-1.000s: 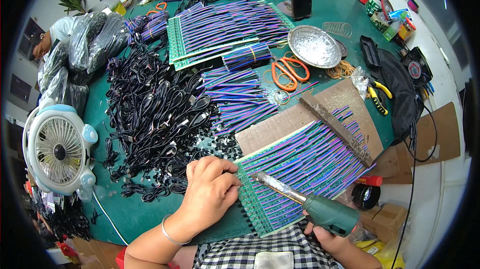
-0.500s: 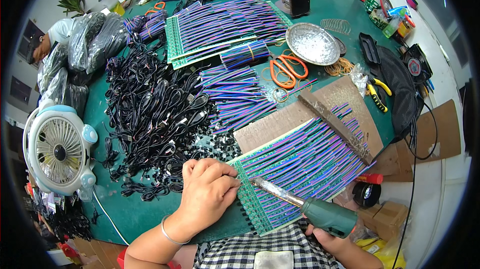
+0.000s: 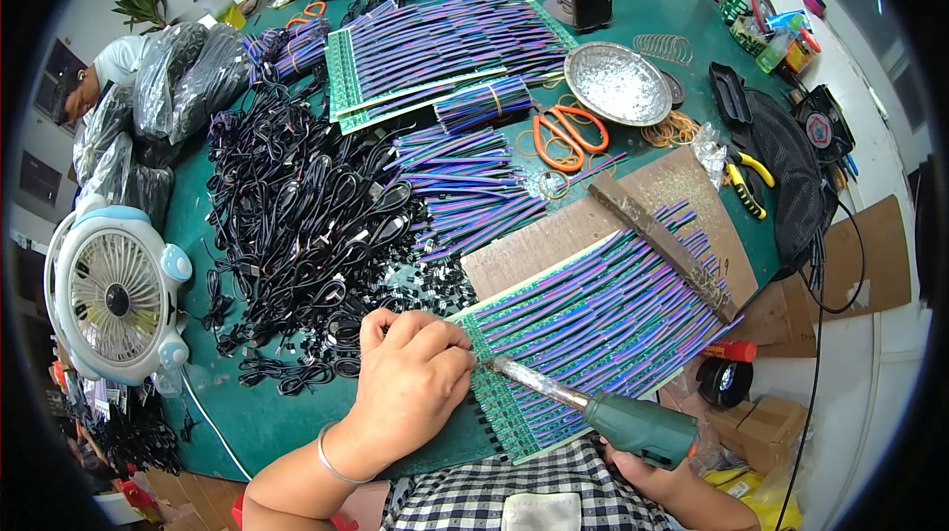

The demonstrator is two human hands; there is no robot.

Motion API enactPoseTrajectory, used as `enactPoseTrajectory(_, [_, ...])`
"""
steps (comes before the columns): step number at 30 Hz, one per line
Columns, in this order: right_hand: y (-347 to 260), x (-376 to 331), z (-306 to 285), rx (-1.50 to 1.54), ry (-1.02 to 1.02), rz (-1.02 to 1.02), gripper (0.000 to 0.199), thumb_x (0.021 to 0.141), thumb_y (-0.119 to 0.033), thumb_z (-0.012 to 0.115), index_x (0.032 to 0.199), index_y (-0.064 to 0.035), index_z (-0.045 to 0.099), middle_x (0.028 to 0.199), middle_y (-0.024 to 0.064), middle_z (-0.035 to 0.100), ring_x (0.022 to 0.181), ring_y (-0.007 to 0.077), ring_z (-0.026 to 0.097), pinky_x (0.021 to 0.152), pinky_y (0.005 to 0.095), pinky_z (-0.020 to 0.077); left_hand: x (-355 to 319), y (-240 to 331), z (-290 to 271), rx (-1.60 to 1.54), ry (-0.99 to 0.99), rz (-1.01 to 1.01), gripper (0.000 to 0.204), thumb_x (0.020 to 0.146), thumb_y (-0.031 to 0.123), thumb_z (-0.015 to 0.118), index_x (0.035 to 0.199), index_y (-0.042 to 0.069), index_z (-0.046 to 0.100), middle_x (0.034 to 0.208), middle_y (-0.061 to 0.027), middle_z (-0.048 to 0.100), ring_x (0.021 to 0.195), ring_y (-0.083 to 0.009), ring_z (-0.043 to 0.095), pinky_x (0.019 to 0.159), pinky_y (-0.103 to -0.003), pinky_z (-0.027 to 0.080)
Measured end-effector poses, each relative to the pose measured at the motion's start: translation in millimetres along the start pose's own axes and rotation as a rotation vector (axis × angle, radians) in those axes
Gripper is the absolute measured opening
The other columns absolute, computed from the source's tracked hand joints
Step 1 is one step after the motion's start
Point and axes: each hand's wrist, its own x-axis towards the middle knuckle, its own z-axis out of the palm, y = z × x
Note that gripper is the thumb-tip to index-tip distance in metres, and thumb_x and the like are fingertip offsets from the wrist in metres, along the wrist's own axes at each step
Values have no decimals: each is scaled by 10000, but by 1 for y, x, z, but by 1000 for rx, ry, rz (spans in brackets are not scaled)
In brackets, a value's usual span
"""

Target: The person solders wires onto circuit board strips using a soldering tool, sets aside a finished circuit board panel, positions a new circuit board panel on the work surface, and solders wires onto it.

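The soldering iron (image 3: 598, 409) slants over the green board (image 3: 501, 424); it looks light but maybe hot, so hold its fat handle (image 3: 645, 429). Right hand (image 3: 643, 470) wraps that; left hand (image 3: 415, 370) curls at the board's left edge, grip hidden

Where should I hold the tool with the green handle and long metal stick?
Probably by its thick green handle, coming from the lower right, where the right hand is. The handle is the fat end; the slim metal shaft points up and left, toward the left hand, and might be hot.
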Motion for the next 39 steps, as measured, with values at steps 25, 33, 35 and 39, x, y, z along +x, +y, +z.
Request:
enactPoseTrajectory(25, [-12,4,4,164,183,-71,328,909,-68,529,1198,84,501,805,100,632,680,150,576,625,279,465,-17,-11,-5,-30,58,-10,172,696,159,703,865,155,668,943,43,598,958,-163,532,857,-388,337])
enactPoseTrajectory(33, [-8,0,7,277,173,-93,345,902,-26,517,1223,94,479,966,144,632,704,180,592,665,321,493,-3,-152,-74,-67,770,-440,117,813,99,634,905,29,653,838,-95,658,756,-216,623,721,-318,489])
enactPoseTrajectory(35, [-15,1,10,290,206,-80,342,901,-23,514,1220,96,481,982,146,630,713,181,593,668,325,495,15,-185,-77,-193,763,-579,164,829,138,643,947,25,644,861,-88,666,755,-175,621,721,-302,488])
enactPoseTrajectory(39, [-16,-3,7,238,160,-116,322,901,-22,506,1201,94,496,913,126,626,713,179,585,680,313,487,46,-210,-79,-176,711,-621,217,822,164,659,984,22,635,858,-100,668,762,-158,624,703,-289,484])
